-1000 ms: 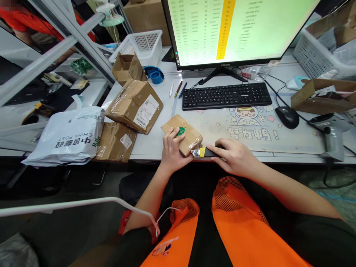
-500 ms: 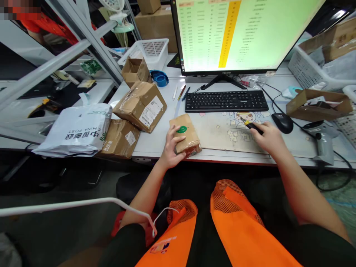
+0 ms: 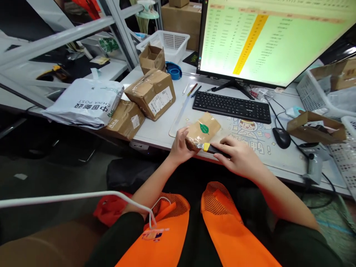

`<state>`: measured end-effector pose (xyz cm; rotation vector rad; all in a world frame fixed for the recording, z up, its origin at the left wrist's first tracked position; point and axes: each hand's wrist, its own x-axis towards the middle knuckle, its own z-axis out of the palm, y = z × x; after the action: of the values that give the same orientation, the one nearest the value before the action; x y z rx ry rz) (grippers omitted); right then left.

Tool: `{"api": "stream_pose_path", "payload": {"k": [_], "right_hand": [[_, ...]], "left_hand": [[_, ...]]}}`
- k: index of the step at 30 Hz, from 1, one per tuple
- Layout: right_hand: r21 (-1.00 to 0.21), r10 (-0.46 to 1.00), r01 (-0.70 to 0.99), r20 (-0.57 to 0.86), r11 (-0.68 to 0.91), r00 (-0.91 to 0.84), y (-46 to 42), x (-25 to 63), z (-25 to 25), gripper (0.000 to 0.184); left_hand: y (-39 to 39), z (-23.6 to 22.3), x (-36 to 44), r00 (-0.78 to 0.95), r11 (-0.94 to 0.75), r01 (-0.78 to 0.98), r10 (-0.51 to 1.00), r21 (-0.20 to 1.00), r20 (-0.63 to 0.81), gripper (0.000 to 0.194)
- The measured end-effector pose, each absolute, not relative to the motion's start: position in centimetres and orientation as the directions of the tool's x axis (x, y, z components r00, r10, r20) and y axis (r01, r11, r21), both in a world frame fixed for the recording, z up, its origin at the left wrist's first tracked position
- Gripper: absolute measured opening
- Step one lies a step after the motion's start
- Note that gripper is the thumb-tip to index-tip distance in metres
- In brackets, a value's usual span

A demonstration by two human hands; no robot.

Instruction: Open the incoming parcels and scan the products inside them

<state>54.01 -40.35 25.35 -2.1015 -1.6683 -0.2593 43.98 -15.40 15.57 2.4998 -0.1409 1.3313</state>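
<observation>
In the head view, the small box (image 3: 194,132) is on the person's side of the keyboard (image 3: 232,106), near its left half, with a green leaf sticker (image 3: 204,128) on its upper face; the left hand (image 3: 180,149) has its fingers and thumb clamped on the box's near left corner; the right hand (image 3: 239,155) has its fingers closed round the cutter (image 3: 215,149), likewise on the person's side of the keyboard, the blade (image 3: 200,146) pointing left at the box's near end; whether the tip is in the clear tape (image 3: 198,140) or just off it I cannot tell, the spot being small and blurred.

To cut well here, I would keep the stroke shallow, so that only tape parts; the left thumb seems too near the blade, so that grip is better moved toward the keyboard; the blade is best drawn slowly, away from the holding fingers.
</observation>
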Motion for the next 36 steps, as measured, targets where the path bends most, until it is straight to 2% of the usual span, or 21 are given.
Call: {"api": "stream_pose_path", "payload": {"k": [2,5,9,15,18,21,25,28,29,31,32,34,36], "right_hand": [[-0.156,0.896,0.974,0.388,-0.165,0.214,-40.3,53.7,26.0,0.039],[-0.127,0.906,0.977,0.368,-0.173,0.209,-40.8,53.8,26.5,0.04],[-0.167,0.929,0.971,0.302,-0.17,0.215,-41.5,54.2,27.3,0.039],[-0.128,0.951,0.976,0.235,-0.176,0.202,-40.8,54.6,28.3,0.037],[-0.133,0.954,0.971,0.201,-0.201,0.224,-40.9,56.9,28.7,0.038],[-0.083,0.888,0.907,0.183,-0.413,0.422,-42.5,62.3,28.0,0.041],[-0.032,0.614,0.618,0.079,-0.785,0.785,-45.7,70.4,24.0,0.046],[-0.107,0.485,0.483,0.005,-0.869,0.874,-46.9,71.7,19.8,0.051],[-0.146,0.458,0.456,0.024,-0.878,0.889,-46.7,71.0,18.8,0.053],[-0.256,0.426,0.451,0.147,-0.855,0.892,-45.6,68.4,17.5,0.054],[-0.333,0.433,0.491,0.236,-0.805,0.87,-44.6,66.8,17.3,0.055],[-0.494,0.489,0.622,0.385,-0.607,0.783,-42.2,63.7,17.7,0.058],[-0.609,0.545,0.692,0.454,-0.388,0.705,-39.5,61.3,18.7,0.063]], "left_hand": [[-15.3,15.8,43.4,0.572,-0.934,-0.32,-0.054,0.161,0.819,0.115],[-15.4,16.2,42.9,0.591,-0.921,-0.368,-0.123,0.13,0.797,0.119],[-15.5,16.5,42.9,0.647,-0.925,-0.356,-0.141,0.134,0.75,0.126],[-15.2,16.7,43.2,0.568,-0.856,-0.492,-0.177,0.159,0.804,0.123],[-15.0,16.4,43.1,0.553,-0.853,-0.494,-0.158,0.17,0.818,0.124],[-14.7,16.0,42.8,0.573,-0.866,-0.453,-0.1,0.213,0.813,0.119],[-15.1,16.3,42.2,0.66,-0.877,-0.388,-0.048,0.285,0.749,0.092],[-16.0,17.5,41.8,0.732,-0.878,-0.279,0.068,0.389,0.678,0.092],[-16.4,18.0,41.7,0.763,-0.874,-0.266,0.068,0.407,0.643,0.091],[-17.0,19.1,41.7,0.818,-0.869,-0.296,-0.015,0.398,0.575,0.077],[-17.2,19.6,41.8,0.827,-0.868,-0.324,-0.067,0.376,0.558,0.068],[-17.4,20.3,42.3,0.798,-0.873,-0.38,-0.144,0.304,0.586,0.057],[-17.4,20.5,43.1,0.739,-0.872,-0.431,-0.193,0.233,0.645,0.052]]}}
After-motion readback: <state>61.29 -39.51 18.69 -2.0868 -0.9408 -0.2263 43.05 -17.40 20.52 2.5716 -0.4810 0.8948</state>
